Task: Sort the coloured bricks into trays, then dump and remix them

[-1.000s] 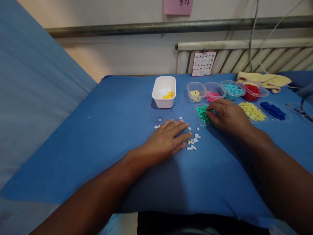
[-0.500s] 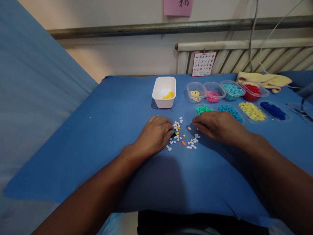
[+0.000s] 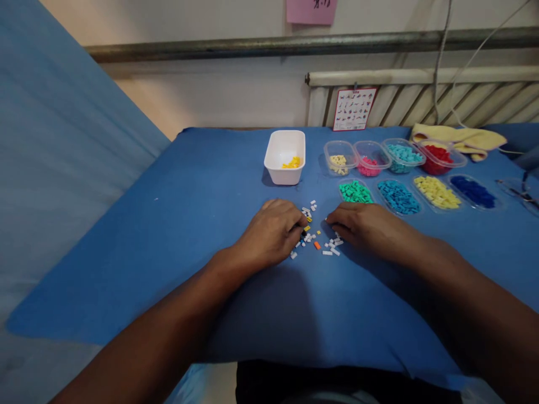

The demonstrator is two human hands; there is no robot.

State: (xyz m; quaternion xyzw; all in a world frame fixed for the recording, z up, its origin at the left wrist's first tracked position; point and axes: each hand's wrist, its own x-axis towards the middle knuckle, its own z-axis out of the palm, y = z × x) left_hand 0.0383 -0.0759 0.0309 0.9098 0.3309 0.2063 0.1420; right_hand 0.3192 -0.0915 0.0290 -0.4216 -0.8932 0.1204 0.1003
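Observation:
Small white toy bricks (image 3: pixel 330 244) lie scattered on the blue cloth between my two hands, with a few yellow ones and one orange brick (image 3: pixel 317 246) among them. My left hand (image 3: pixel 272 233) is curled at the left side of the pile, thumb and fingers closed. A dark piece (image 3: pixel 304 232) shows by its fingertips; the rest of what it holds is hidden. Over the right side, my right hand (image 3: pixel 364 227) has its thumb and fingers pinched together, with a speck of a white brick (image 3: pixel 326 219) at the tips.
Behind the bricks stands a white tub (image 3: pixel 284 175) with yellow bricks in it. Clear boxes of green (image 3: pixel 356 192), blue, yellow, pink and red bricks stand in two rows to the right. A yellow cloth (image 3: pixel 458 136) and glasses (image 3: pixel 524 193) lie beyond.
My right hand has come left and down to where a loose white brick lay. My left hand has shifted slightly right, over more of the pile. The view has moved a little.

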